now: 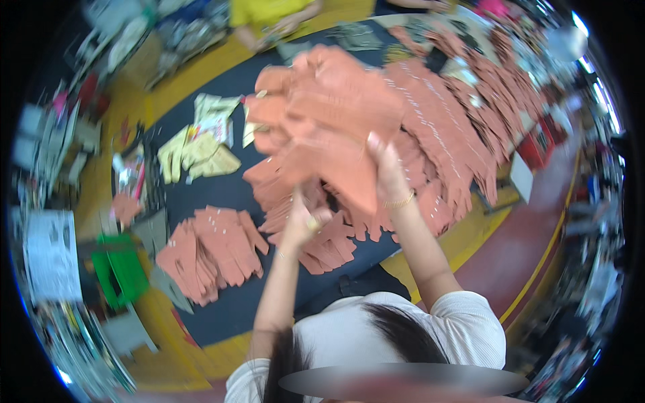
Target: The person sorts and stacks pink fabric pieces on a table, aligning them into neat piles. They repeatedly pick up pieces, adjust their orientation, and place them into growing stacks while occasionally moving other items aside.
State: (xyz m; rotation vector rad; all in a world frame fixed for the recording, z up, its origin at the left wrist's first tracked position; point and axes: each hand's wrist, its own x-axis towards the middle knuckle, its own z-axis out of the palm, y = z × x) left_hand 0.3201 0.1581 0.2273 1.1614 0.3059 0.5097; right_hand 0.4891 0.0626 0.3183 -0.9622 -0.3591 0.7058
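A thick bundle of salmon-coloured gloves (342, 107) is lifted over the dark table, a little blurred by motion. My right hand (391, 171) grips its right edge, thumb on top and fingers hidden beneath. At the lower left edge, my left hand (306, 218) is closed on the bundle, its fingers partly covered and smeared. Below and behind my hands lies a heap of similar gloves (279, 195). Two smaller stacks of the gloves (225, 245) rest near the left front edge. Long overlapping rows of gloves (437, 117) fan out to the right.
Cream glove pieces (201, 154) lie on the dark tabletop (222, 316) at left. A green crate (121, 272) stands off its left side, a red crate (537, 144) off its right. Across the table, a person in yellow (269, 17) handles grey pieces.
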